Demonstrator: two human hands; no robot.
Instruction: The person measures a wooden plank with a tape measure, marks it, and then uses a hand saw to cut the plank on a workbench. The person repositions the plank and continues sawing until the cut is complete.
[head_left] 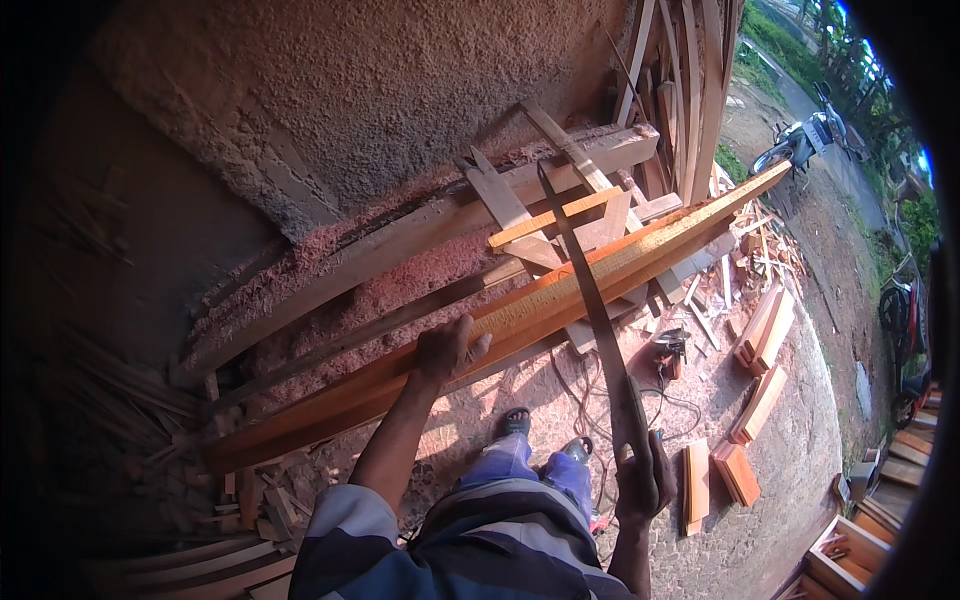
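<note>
My left hand (448,348) grips the long orange timber (520,310), which runs diagonally from the lower left to the upper right. My right hand (642,480) is closed round the handle of a long handsaw (610,350); its blade reaches up across the timber, right of my left hand. Behind that, a short yellow batten (545,222) lies on crossed pale boards (500,197), with a thick sawdust-dusted beam (330,292) along the wall.
A power tool (671,347) with cords sits on the ground beyond my feet (516,422). Stacks of cut blocks (740,472) lie at right. Upright planks (690,120) lean on the wall; scrap wood is at lower left. A parked motorbike (805,135) stands at upper right.
</note>
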